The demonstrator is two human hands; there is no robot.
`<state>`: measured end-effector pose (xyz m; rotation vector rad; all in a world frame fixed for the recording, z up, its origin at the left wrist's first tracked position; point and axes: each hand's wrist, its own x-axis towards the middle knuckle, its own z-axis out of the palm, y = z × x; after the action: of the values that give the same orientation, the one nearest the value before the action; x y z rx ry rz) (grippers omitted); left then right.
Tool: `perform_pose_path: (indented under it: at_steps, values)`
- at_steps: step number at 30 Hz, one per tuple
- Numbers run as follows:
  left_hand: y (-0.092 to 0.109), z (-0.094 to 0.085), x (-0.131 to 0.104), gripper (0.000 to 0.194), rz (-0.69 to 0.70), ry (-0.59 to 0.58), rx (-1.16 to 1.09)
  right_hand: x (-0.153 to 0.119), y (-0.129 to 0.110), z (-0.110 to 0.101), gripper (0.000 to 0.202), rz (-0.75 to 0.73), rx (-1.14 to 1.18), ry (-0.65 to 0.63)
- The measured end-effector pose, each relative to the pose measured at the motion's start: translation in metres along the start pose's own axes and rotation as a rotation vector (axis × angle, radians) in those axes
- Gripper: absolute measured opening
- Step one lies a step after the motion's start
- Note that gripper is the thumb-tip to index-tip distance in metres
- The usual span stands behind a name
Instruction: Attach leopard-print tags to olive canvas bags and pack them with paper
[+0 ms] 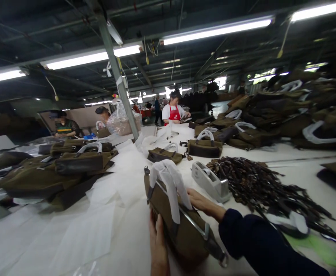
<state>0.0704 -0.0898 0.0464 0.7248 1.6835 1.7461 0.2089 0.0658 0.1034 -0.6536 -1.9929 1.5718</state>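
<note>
An olive-green handbag (pixel 189 234) with dark trim stands on the white table in front of me, its zip running along the top. White wrapping covers its two raised handles (pixel 168 182). My left hand (pixel 158 243) lies along the near left side of the bag, fingers stretched out. On the opposite side, my right hand (pixel 201 201) rests flat against the bag, its fingertips partly hidden behind a wrapped handle. Neither hand's fingers are wrapped round anything. A grey tape dispenser (pixel 210 182) sits just beyond my right hand.
A heap of dark brown straps (pixel 251 184) spreads to the right. Similar handbags are piled at left (pixel 81 165) and far right (pixel 294 111). White sheets (pixel 78 226) cover the table's left part. A metal post (pixel 122 92) rises ahead; a person in a red apron (pixel 174 114) works beyond.
</note>
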Motion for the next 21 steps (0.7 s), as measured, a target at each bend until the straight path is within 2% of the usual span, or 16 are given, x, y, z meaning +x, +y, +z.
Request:
perform_pose_path:
  at_steps: [3, 5, 6, 8, 10, 12, 15, 18, 21]
  values:
    - [0.027, -0.022, 0.021, 0.054, 0.139, 0.112, 0.126, -0.008, -0.031, -0.01, 0.048, 0.013, 0.066, 0.244]
    - [0.057, -0.025, 0.042, 0.046, 0.311, 0.08, 0.205, -0.015, -0.056, -0.011, 0.043, -0.044, 0.172, 0.322]
    - [0.074, -0.023, 0.054, 0.043, 0.4, 0.035, 0.219, -0.018, -0.069, -0.009, 0.04, -0.068, 0.238, 0.286]
    - [0.105, -0.01, 0.078, 0.042, 0.522, -0.143, 0.223, -0.023, -0.091, -0.001, 0.042, -0.063, 0.351, 0.142]
    - [0.129, 0.005, 0.096, 0.031, 0.55, -0.38, 0.235, -0.025, -0.108, 0.007, 0.053, -0.032, 0.411, 0.0]
    - [0.146, 0.015, 0.105, 0.017, 0.546, -0.482, 0.255, -0.023, -0.118, 0.009, 0.054, -0.061, 0.382, -0.058]
    - [0.163, 0.012, 0.096, 0.016, 0.545, -0.477, 0.292, -0.013, -0.128, -0.006, 0.039, -0.111, 0.239, -0.06]
    - [0.177, -0.005, 0.072, 0.014, 0.525, -0.439, 0.325, 0.001, -0.137, -0.029, 0.037, -0.077, 0.07, -0.075]
    - [0.183, -0.018, 0.045, 0.012, 0.48, -0.512, 0.369, 0.007, -0.143, -0.036, 0.04, -0.087, -0.157, -0.118]
